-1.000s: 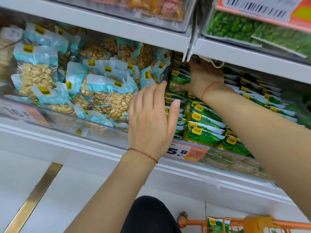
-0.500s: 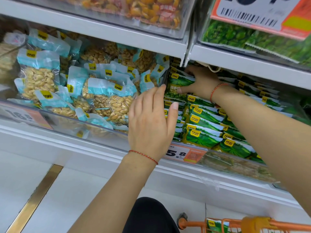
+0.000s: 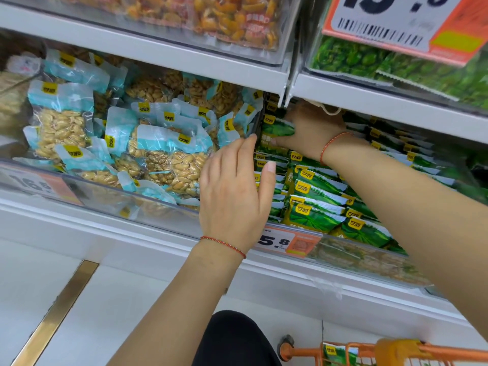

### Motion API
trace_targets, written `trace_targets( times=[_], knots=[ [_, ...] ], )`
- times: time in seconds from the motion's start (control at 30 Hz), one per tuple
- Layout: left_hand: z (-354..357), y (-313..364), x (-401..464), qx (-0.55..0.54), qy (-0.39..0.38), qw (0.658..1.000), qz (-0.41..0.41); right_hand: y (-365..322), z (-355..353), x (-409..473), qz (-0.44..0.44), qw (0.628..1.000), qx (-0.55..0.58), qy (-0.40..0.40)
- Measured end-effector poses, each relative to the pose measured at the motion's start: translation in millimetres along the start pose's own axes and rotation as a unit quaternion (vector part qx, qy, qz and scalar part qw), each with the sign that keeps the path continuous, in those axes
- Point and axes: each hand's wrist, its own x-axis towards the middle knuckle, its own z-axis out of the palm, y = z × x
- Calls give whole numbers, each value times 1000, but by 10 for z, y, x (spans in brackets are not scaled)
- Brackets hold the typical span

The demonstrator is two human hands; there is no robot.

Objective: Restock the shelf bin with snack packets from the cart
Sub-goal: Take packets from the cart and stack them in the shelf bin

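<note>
Cart [image 3: 396, 351] handle sits nearest, one green packet inside. Beyond it, left hand [image 3: 235, 191] rests flat and open against stacked green packets [image 3: 317, 210] in the bin [image 3: 369, 256]. Farther back, right hand [image 3: 309, 130] grips a packet [image 3: 277, 128] at the bin's rear. Packets look light, crinkly, slippery; best pinched by an edge.

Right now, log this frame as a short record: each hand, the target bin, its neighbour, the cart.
left hand: open, fingers straight, at the front of the green packets
right hand: deep in the bin, gripping a green packet
target bin: rows of green packets, price tag 5.8
neighbour bin: blue peanut packets
cart: orange, bottom right, one green packet visible inside
</note>
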Motion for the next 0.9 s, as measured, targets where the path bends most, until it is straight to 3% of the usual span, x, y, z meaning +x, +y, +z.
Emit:
trace_targets(
  times=[0.1,0.23,0.43,0.6,0.77,0.9],
  knots=[
    [-3,4,-2,1,-2,1000,1,-16,-48,-2,7,997,60,-57],
    [6,-3,-1,-1,3,1000,5,-30,-18,16,3,997,52,-53],
    [4,-3,1,-1,6,1000,2,160,-31,30,107,948,291,-76],
    [5,-11,-8,-4,0,1000,2,183,-13,41,121,943,304,-66],
    [3,-17,-1,0,-7,1000,6,53,63,46,79,988,131,4],
    [9,-15,-6,6,3,1000,4,6,50,18,35,999,-20,30]
  ],
)
